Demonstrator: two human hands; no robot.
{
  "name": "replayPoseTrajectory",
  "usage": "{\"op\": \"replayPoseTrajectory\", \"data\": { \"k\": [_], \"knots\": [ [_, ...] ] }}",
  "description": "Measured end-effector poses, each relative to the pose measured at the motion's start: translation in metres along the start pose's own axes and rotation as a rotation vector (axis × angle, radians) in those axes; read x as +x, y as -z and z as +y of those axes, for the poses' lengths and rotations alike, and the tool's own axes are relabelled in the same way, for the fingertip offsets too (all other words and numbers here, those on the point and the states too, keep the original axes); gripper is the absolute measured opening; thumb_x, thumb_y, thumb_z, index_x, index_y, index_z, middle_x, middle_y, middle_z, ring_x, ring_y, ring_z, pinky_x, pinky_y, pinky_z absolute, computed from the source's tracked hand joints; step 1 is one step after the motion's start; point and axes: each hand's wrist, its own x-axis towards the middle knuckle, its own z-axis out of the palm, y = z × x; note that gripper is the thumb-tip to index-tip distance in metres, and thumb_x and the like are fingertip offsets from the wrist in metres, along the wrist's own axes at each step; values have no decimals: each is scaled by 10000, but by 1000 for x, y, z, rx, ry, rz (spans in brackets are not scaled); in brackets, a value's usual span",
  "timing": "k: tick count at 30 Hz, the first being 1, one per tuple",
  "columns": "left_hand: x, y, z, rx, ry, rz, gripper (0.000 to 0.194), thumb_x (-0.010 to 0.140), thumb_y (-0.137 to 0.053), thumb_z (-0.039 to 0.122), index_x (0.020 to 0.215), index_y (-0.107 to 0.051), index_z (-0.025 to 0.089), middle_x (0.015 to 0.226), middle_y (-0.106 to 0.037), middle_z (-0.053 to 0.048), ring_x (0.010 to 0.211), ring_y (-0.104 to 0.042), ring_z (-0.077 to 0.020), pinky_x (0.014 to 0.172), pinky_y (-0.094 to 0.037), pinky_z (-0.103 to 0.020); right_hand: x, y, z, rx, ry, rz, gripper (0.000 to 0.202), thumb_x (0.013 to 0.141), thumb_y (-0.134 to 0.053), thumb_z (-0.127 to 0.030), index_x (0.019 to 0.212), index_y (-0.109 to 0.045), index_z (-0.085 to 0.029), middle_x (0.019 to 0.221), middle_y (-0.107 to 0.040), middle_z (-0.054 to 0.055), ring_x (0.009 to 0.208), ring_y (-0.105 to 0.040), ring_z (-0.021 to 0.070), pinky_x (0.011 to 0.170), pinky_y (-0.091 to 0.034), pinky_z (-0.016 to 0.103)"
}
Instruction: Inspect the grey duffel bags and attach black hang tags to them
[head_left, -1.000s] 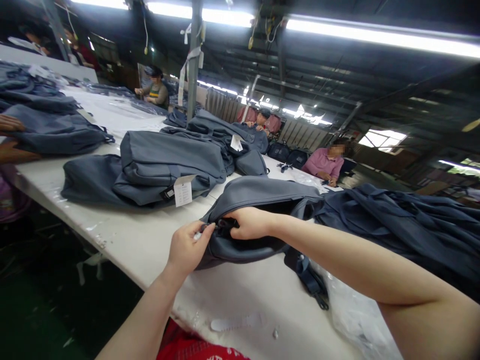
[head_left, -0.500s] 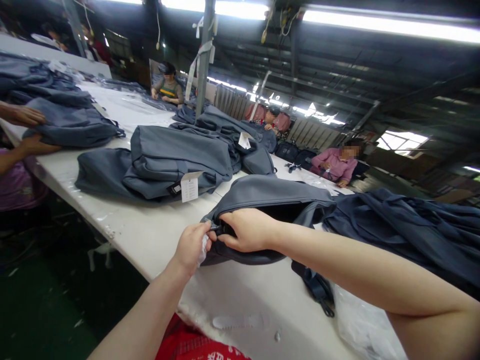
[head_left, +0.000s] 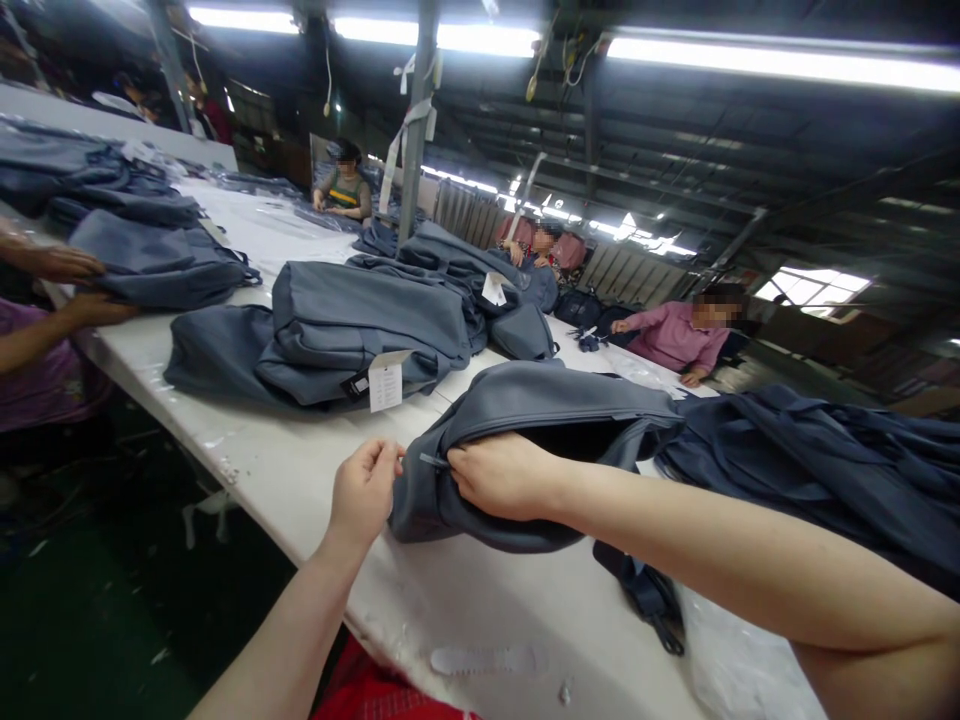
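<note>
A dark grey-blue backpack (head_left: 555, 390) lies on its side before me, its zipped mouth gaping. My right hand (head_left: 499, 475) reaches into that mouth, fingers curled round the edge at the left end of the zipper. A small zipper pull (head_left: 433, 461) sticks out just left of those fingers. Just off the bag's left end is my left hand (head_left: 366, 492), thumb and fingertips pinched together; whatever they may hold is too small to make out. A dark strap with a buckle (head_left: 652, 600) hangs from the bag's near side.
Several grey bags (head_left: 367, 320) are piled behind, one with a white paper tag (head_left: 385, 386). Navy bags (head_left: 810, 470) lie to the right, above clear plastic (head_left: 742, 650). A co-worker's hands (head_left: 82, 285) touch a bag at left. Other people sit across the white table (head_left: 300, 470).
My left hand has come away from the zipper end, leftward, and the whitish plastic by it no longer shows. My right hand's fingers have closed on the bag's edge.
</note>
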Motion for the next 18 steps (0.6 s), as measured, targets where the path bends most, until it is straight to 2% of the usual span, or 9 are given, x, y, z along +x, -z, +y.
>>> {"op": "replayPoseTrajectory", "data": {
  "k": [4,7,11,14,18],
  "knots": [
    [4,0,-7,119,-26,-83,230,810,-556,406,769,-656,203,747,-682,-14,734,-615,-178,707,-455,-280,1,4,7,148,-25,-28,319,972,-376,-272,863,-647,-143,840,-693,89,705,-596,186,643,-386,298],
    [-1,-8,-3,134,-45,-122,210,794,-569,400,795,-652,207,764,-682,-7,736,-614,-180,709,-454,-289,3,5,11,265,-46,-66,304,981,-392,-277,904,-655,-145,885,-693,82,749,-591,175,669,-399,278],
    [-9,-14,5,177,-88,-108,254,762,-629,421,893,-622,204,789,-661,-7,772,-623,-191,752,-462,-308,4,3,13,322,-51,-77,306,991,-385,-271,954,-656,-136,933,-690,97,792,-585,176,715,-407,277],
    [-12,-13,10,248,-139,-119,221,752,-631,337,932,-599,213,805,-642,1,787,-624,-189,770,-464,-313,3,4,11,315,-68,-79,299,985,-387,-250,933,-656,-131,911,-686,96,772,-575,175,702,-405,278],
    [-14,-10,13,280,-120,-133,182,747,-600,274,922,-585,224,799,-643,10,760,-630,-184,744,-468,-305,1,6,11,335,-78,-96,304,987,-391,-257,945,-667,-136,930,-689,93,787,-580,174,719,-421,275]
  ]
}}
